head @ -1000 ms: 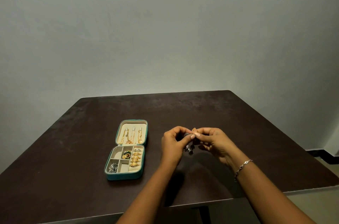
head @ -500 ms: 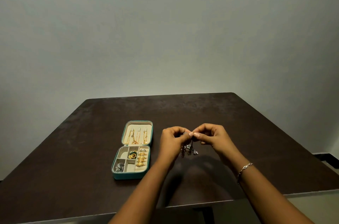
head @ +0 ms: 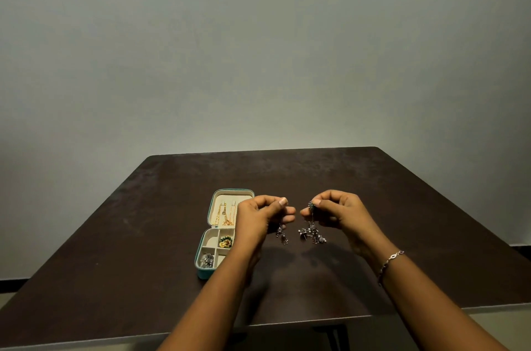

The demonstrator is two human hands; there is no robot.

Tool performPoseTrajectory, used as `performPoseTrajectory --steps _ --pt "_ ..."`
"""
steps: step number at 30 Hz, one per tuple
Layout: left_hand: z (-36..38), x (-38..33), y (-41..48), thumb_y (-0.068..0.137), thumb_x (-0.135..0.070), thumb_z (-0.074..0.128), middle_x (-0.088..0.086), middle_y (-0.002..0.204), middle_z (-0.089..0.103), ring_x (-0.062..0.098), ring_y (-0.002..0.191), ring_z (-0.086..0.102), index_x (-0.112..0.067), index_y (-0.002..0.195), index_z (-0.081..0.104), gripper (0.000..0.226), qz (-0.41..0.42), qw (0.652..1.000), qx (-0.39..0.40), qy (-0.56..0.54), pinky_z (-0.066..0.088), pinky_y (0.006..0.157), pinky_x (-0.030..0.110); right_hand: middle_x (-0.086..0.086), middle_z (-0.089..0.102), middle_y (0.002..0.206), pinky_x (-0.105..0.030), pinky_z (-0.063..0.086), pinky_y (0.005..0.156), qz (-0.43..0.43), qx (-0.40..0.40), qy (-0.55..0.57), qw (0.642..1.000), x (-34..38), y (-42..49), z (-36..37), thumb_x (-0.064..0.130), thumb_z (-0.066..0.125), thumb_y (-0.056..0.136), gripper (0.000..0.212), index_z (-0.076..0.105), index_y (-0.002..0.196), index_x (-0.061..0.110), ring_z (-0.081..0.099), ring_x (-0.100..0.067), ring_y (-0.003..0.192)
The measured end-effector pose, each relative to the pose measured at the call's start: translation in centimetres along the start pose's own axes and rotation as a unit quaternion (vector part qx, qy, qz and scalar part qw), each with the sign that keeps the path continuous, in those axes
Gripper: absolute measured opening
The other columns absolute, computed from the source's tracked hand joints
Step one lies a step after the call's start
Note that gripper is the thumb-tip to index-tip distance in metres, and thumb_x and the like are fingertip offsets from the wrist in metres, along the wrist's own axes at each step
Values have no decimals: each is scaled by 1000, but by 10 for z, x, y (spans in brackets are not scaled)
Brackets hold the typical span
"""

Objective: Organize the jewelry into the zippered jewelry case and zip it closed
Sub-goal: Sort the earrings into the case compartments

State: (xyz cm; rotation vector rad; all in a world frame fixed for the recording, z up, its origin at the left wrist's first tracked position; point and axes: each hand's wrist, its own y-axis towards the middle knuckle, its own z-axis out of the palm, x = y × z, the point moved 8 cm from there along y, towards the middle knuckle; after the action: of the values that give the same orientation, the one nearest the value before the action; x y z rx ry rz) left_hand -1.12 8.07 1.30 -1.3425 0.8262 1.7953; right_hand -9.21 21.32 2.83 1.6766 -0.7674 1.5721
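A teal zippered jewelry case (head: pixel 204 272) lies open on the dark table, cream inside. Gold chains (head: pixel 225 214) hang in its lid. A green and gold piece (head: pixel 225 242) and a silver piece (head: pixel 207 260) sit in its compartments. My left hand (head: pixel 260 217) covers the case's right side and pinches a small silver dangling earring (head: pixel 282 234). My right hand (head: pixel 336 211) pinches a larger silver dangling earring (head: pixel 312 231) by its top. Both earrings hang above the table, a short gap between them.
The dark brown table (head: pixel 330 178) ends at a near edge just below my forearms and at a far edge by the plain grey wall. A thin bracelet (head: pixel 390 260) sits on my right wrist.
My hands were together holding the silver pieces as one cluster; now they have drawn apart, each with one earring hanging from it. The view has shifted, so the case sits further right.
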Motion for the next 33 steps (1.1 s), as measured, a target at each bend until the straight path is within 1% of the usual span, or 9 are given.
performPoseTrajectory --steps 3,5,8,12,15,17,21,28,33 --pt "-13 -8 -3 87 -1 56 11 72 71 15 61 68 1 86 64 8 7 1000 -3 -12 55 57 20 -10 72 70 -24 50 61 3 9 13 1000 1 0 11 3 52 89 10 60 82 0 69 -16 64" --pt "-23 -14 -6 88 3 52 12 78 70 14 64 69 1 88 63 11 14 1000 0 -3 56 61 21 -13 71 71 -21 54 58 6 14 32 999 1 -1 20 1 51 89 10 59 83 -2 69 -17 63" --pt "-41 -21 -11 89 5 50 15 82 70 15 67 69 2 92 63 14 18 1000 0 11 56 66 24 -12 71 71 -24 49 60 13 24 30 999 -1 -1 37 2 51 89 10 59 83 -1 68 -16 63" --pt "-67 -30 -20 88 5 52 15 76 69 15 62 68 5 92 63 13 27 999 -12 27 55 57 20 -12 71 74 -25 49 62 24 38 32 998 -7 0 61 3 51 90 11 58 82 4 67 -19 68" --pt "-90 -34 -25 87 5 52 13 74 70 15 61 67 4 93 64 13 34 998 -31 41 56 60 22 -12 71 77 -25 52 59 31 52 33 998 -11 1 80 5 51 90 11 59 83 6 66 -19 70" --pt "-103 -35 -29 88 4 52 11 74 70 13 61 67 2 94 64 14 40 997 -43 58 55 58 21 -10 72 73 -23 53 58 33 64 42 997 -14 2 92 6 51 90 10 59 84 5 66 -16 66" --pt "-123 -39 -31 88 2 52 6 73 72 11 63 67 -4 91 65 15 50 994 -67 72 57 62 22 -7 72 70 -21 53 55 44 86 66 993 -16 8 115 6 51 91 9 57 85 5 67 -14 62" --pt "-137 -48 -27 88 3 52 4 69 71 9 60 66 -5 88 65 16 66 991 -89 68 54 56 19 -7 70 68 -21 52 53 50 108 81 990 -12 22 148 3 49 92 12 55 81 7 67 -13 60" --pt "-145 -46 -25 88 3 52 1 65 71 8 60 67 -6 87 65 16 67 990 -102 67 53 55 18 -8 69 69 -19 52 53 52 109 70 990 -15 30 164 4 49 92 12 55 82 6 66 -12 60"
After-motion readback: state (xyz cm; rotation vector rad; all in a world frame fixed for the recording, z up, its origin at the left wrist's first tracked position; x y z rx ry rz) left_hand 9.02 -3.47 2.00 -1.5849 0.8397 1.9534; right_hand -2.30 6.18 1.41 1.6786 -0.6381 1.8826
